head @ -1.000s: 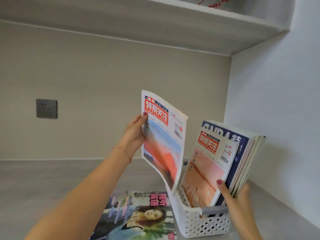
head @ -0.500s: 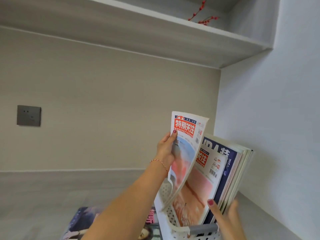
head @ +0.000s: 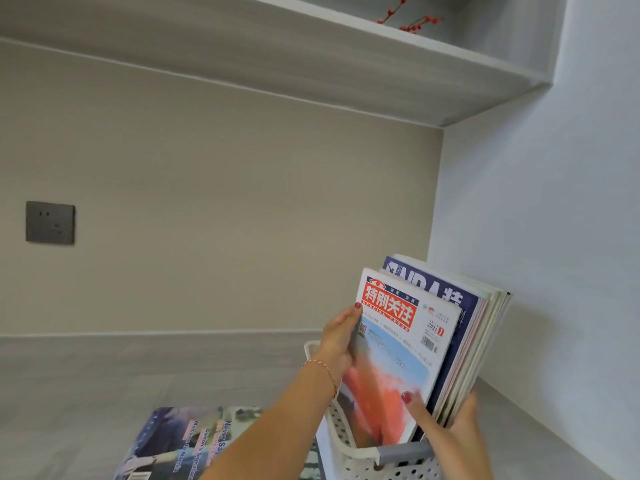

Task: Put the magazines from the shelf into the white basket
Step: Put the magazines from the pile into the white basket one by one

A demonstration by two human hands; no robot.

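A white perforated basket with a grey handle stands on the shelf surface at the lower right. Several magazines stand upright in it, leaning right. The front one has a red title block and an orange-and-blue cover; behind it is a dark blue magazine. My left hand holds the front magazine's left edge, thumb on the cover. My right hand grips the stack from the right, thumb on the front cover and fingers behind. Another magazine lies flat on the surface left of the basket.
A dark wall socket sits on the back wall at the left. An upper shelf runs overhead with red berry twigs on it. The white side wall stands close to the right of the basket.
My left hand has brought the red-titled magazine down and right into the basket, flat against the front of the stack. My right thumb now presses on its cover.
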